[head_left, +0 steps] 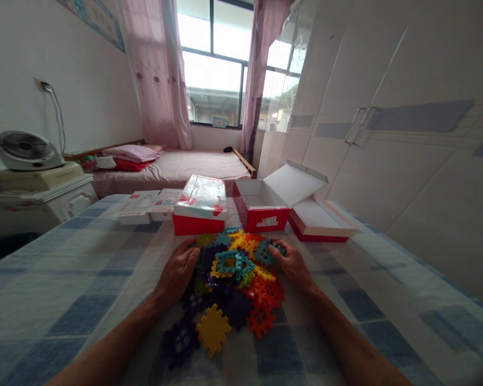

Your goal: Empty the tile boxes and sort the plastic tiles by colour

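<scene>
A heap of toothed plastic building pieces in several colours lies on the table between my hands. My left hand (177,271) curls against the heap's left side, near dark purple pieces (193,303); what its fingers hold, if anything, is hidden. On the right side, my right hand (293,264) has its thumb and curled fingers on a teal window-like piece (264,252). A teal and yellow frame (228,264) rests on top. Red-orange pieces (263,292) lie at the right of the heap, and a yellow square piece (213,328) lies at its near edge.
Behind the heap stand a closed red-and-white box (201,203), an open red box (261,206) and a shallow tray-like box part (322,222). Flat white boxes (139,206) are at the left. A checked cloth (104,305) covers the table. Beyond are a bed (197,163) and wardrobe (386,177).
</scene>
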A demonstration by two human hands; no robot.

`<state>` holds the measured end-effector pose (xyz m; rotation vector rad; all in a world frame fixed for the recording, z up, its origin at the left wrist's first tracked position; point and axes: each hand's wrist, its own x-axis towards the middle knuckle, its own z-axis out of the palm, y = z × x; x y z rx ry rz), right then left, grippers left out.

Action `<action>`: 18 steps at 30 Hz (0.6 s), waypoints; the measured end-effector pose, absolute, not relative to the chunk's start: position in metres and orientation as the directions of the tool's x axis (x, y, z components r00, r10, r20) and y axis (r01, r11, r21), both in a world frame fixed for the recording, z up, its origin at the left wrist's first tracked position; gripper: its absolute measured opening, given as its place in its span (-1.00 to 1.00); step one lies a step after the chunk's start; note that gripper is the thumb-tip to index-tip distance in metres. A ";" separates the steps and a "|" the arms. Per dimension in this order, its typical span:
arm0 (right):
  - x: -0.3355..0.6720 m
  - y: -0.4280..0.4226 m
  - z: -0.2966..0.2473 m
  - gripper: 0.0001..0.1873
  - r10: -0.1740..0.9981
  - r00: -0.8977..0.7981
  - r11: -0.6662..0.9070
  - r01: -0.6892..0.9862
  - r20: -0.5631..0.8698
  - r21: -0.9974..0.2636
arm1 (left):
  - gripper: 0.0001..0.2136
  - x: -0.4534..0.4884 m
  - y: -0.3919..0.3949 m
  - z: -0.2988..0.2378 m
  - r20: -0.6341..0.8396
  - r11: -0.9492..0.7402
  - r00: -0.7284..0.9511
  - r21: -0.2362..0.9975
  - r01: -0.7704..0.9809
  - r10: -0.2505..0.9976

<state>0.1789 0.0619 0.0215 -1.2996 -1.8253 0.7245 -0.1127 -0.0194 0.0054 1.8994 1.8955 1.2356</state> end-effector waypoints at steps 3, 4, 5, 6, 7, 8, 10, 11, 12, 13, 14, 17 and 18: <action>0.180 0.061 0.021 -0.66 0.915 -0.176 0.396 0.569 0.364 -0.721 | -0.49 -0.113 -0.019 0.006 0.399 -0.150 -0.171 0.658 0.738 0.901; 0.181 0.060 0.021 -0.67 0.903 -0.176 0.418 0.577 0.393 -0.701 | -0.48 -0.113 -0.019 0.006 0.400 -0.150 -0.173 0.658 0.738 0.900; 0.181 0.059 0.021 -0.68 0.895 -0.175 0.431 0.580 0.411 -0.691 | -0.48 -0.112 -0.019 0.006 0.404 -0.152 -0.175 0.657 0.738 0.898; 0.182 0.057 0.021 -0.69 0.892 -0.174 0.435 0.580 0.417 -0.689 | -0.49 -0.112 -0.019 0.006 0.410 -0.155 -0.176 0.656 0.738 0.895; 0.182 0.056 0.021 -0.69 0.894 -0.167 0.431 0.578 0.416 -0.693 | -0.49 -0.112 -0.019 0.006 0.413 -0.159 -0.173 0.655 0.739 0.894; 0.181 0.054 0.022 -0.69 0.898 -0.156 0.422 0.574 0.412 -0.702 | -0.49 -0.112 -0.019 0.006 0.415 -0.163 -0.169 0.653 0.739 0.894; 0.181 0.050 0.024 -0.68 0.910 -0.117 0.392 0.555 0.397 -0.733 | -0.48 -0.112 -0.019 0.006 0.415 -0.170 -0.159 0.650 0.741 0.896; 0.181 0.049 0.025 -0.67 0.917 -0.090 0.373 0.539 0.389 -0.755 | -0.48 -0.112 -0.019 0.006 0.415 -0.171 -0.156 0.649 0.741 0.896; 0.182 0.048 0.027 -0.65 0.922 -0.054 0.355 0.515 0.384 -0.780 | -0.48 -0.113 -0.019 0.005 0.416 -0.173 -0.154 0.649 0.741 0.896; 0.184 0.048 0.029 -0.62 0.925 -0.015 0.339 0.485 0.380 -0.806 | -0.48 -0.113 -0.019 0.005 0.417 -0.175 -0.154 0.649 0.741 0.896; 0.189 0.049 0.032 -0.60 0.927 0.027 0.321 0.452 0.373 -0.832 | -0.47 -0.114 -0.019 0.006 0.420 -0.178 -0.153 0.649 0.740 0.895; 0.215 0.054 0.039 -0.53 0.938 0.134 0.258 0.342 0.319 -0.904 | -0.46 -0.115 -0.018 0.006 0.422 -0.192 -0.142 0.654 0.732 0.896; 0.228 0.056 0.041 -0.52 0.944 0.155 0.234 0.312 0.292 -0.921 | -0.45 -0.115 -0.018 0.006 0.419 -0.195 -0.137 0.657 0.728 0.898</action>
